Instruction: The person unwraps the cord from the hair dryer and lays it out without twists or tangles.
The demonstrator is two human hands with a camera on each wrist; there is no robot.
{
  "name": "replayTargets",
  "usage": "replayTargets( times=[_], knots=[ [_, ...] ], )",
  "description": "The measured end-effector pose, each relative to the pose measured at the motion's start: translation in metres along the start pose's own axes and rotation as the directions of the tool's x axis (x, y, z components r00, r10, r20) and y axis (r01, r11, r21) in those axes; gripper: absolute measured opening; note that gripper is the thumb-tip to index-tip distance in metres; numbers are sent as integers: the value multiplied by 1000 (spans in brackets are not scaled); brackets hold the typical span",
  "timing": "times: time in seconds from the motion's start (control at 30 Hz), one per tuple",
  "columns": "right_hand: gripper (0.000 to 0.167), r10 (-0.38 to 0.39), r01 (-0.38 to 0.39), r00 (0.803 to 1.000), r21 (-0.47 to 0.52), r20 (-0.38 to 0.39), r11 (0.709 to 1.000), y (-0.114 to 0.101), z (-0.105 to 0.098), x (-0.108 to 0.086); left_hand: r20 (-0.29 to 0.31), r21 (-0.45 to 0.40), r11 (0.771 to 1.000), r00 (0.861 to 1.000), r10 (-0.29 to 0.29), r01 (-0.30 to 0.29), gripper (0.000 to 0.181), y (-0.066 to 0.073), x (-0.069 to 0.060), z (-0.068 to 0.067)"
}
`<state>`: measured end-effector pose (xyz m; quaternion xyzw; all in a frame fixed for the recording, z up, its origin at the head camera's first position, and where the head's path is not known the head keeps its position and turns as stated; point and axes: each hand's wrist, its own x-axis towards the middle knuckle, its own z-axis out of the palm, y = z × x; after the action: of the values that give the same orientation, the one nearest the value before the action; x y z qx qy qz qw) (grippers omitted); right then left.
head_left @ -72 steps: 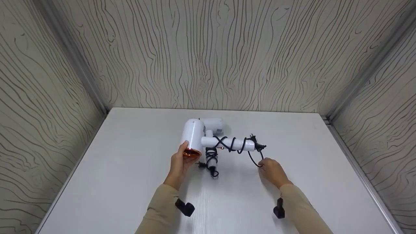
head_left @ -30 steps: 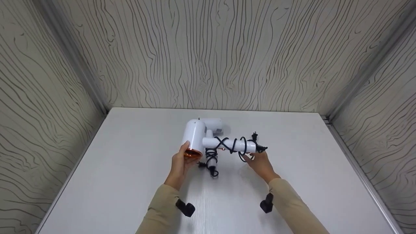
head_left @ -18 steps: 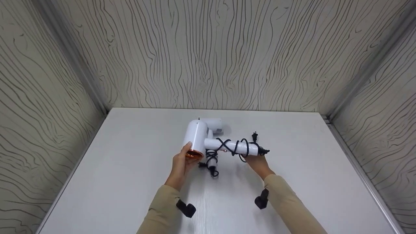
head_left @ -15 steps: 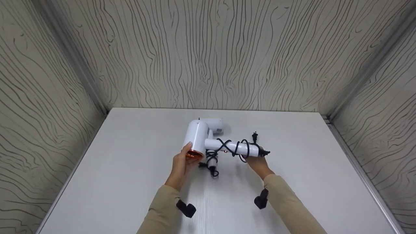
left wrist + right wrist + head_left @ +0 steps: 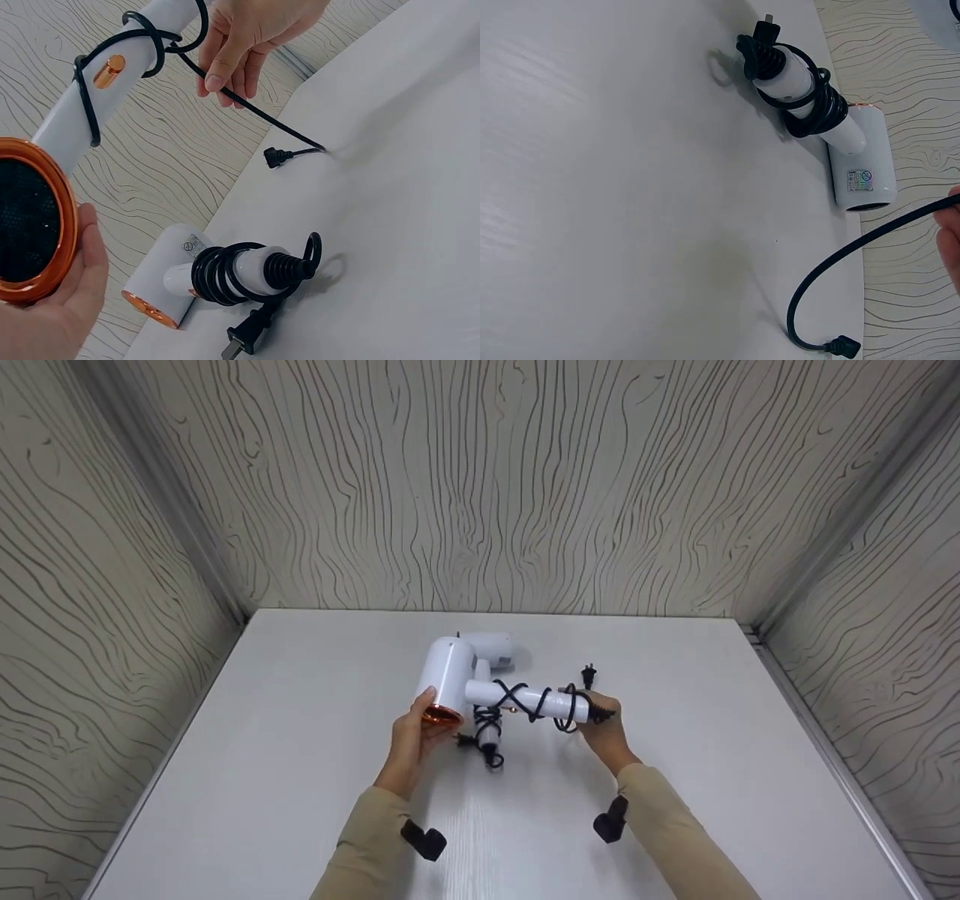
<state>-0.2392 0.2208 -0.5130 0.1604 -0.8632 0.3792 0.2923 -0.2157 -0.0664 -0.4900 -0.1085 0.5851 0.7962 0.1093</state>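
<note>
My left hand [image 5: 411,739] holds a white hair dryer [image 5: 448,671] by its barrel, near the copper-coloured rim, above the table. Its handle points right, with a black cord [image 5: 82,97] wound loosely round it. By the handle's end, my right hand [image 5: 606,739] pinches the cord between thumb and fingers, as the left wrist view shows. From there the cord's free end hangs down to a black plug [image 5: 276,157]. Behind and below, a second white hair dryer [image 5: 491,649] lies on the table, its own cord [image 5: 221,274] coiled tightly round the handle.
The white table [image 5: 300,750] ends at wood-grain patterned panels [image 5: 480,487] at the back and sides. The second dryer's plug [image 5: 247,330] lies beside its handle. A black wrist camera [image 5: 424,840] sits on the left sleeve, another [image 5: 611,820] on the right.
My right hand has moved from a cord loop below the handle up to the handle's end, bringing the cord around it. The left hand and held hair dryer have barely shifted.
</note>
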Motion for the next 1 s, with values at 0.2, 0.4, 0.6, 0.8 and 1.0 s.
replayTargets(
  times=[0.2, 0.4, 0.6, 0.8, 1.0],
  knots=[
    [24, -2, 2, 1000, 183, -2, 983, 7, -9, 1, -4, -2, 1000, 1000, 0, 0, 69, 1, 0, -2],
    [19, 14, -19, 1000, 245, 20, 969, 8, -15, 2, -2, 8, 1000, 1000, 1, -1, 68, 1, -1, -2],
    [11, 72, -78, 997, 236, 34, 969, 6, -21, 6, 0, 4, 1000, 1000, 5, -5, 65, 0, -1, -3],
    [11, 140, -147, 989, 215, 48, 966, 4, -28, 9, -24, 11, 1000, 1000, -4, 4, 67, -1, 0, -3],
    [11, 113, -115, 993, 192, 22, 975, 7, -34, 11, -28, 10, 1000, 1000, -13, 14, 70, -3, 1, -3]
  ],
)
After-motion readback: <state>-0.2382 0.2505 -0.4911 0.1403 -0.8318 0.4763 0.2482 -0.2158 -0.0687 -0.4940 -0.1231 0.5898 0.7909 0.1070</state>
